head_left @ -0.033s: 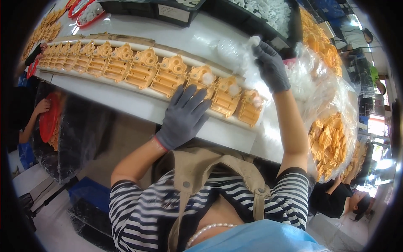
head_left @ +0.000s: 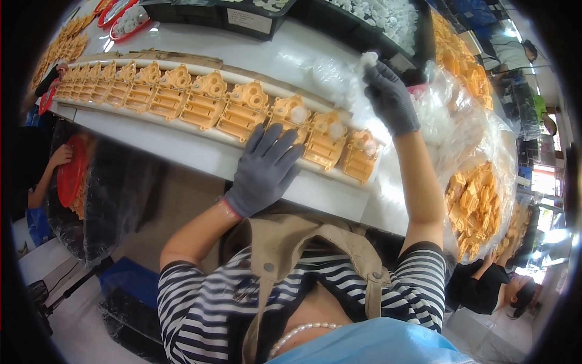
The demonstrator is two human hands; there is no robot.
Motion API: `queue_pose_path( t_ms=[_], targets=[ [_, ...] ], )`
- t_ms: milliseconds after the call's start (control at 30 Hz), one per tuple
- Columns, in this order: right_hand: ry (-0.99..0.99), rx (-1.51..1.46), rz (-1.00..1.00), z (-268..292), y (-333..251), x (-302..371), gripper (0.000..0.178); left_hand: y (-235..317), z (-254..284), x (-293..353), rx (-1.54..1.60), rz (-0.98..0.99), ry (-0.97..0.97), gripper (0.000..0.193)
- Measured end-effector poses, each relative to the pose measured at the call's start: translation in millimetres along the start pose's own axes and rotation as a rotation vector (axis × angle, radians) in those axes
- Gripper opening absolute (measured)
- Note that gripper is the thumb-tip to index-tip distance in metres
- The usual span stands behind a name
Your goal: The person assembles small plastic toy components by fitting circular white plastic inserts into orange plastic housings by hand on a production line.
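The left hand (head_left: 264, 173) lies with spread fingers over the yellow casings (head_left: 242, 123). The right hand (head_left: 391, 100) pinches a white piece (head_left: 369, 59), seemingly a picking step; any next move needs steady pinch

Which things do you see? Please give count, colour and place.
Table: one, white, centre
Cases: over ten, orange, in a row
Discs: three, whitish, on rightmost cases
Bins: at least two, black, far side
Small pieces: many, white, in right bin
Trays: at least three, red, left
Bag: at least one, clear, right
Loose parts: many, orange, in bag
Crate: one, blue, lower left
Co-workers: at least three, mostly black clothes, both sides
Shirt: one, black-white, bottom
Apron: one, tan, bottom
Left hand: one, grey glove, over cases
Right hand: one, grey glove, raised, holding white piece
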State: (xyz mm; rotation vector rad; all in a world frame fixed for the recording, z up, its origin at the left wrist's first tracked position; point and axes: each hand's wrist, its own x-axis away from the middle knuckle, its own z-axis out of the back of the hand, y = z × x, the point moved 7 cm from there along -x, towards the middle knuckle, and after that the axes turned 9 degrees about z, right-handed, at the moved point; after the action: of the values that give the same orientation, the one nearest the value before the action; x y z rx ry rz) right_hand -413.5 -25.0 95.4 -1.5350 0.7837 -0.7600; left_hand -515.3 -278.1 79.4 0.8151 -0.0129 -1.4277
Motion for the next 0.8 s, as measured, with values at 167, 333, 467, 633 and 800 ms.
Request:
queue_pose_path(
  t_ms=[167,333,467,633,800],
  targets=[
    [-0.237,-0.488,-0.093,-29.7,6.5,16.1,0.019,-3.3,6.0,1.7,0.128,0.001,0.038,0.035],
    [-0.307,0.393,0.041,-81.9,0.7,39.5,0.032,-16.6,35.1,5.5,-0.027,0.089,0.16,0.044],
    [-0.393,0.935,0.55,-139.5,-11.6,44.5,0.017,-38.9,32.6,12.1,-0.151,0.245,0.12,0.056],
    [-0.411,1.541,1.168,-181.0,-12.0,51.6,0.004,-41.9,28.5,12.1,-0.187,0.23,0.087,0.058],
    [-0.538,1.678,1.242,-194.9,-2.5,59.3,0.003,-42.7,30.0,11.2,-0.2,0.217,0.084,0.053]
  ],
)
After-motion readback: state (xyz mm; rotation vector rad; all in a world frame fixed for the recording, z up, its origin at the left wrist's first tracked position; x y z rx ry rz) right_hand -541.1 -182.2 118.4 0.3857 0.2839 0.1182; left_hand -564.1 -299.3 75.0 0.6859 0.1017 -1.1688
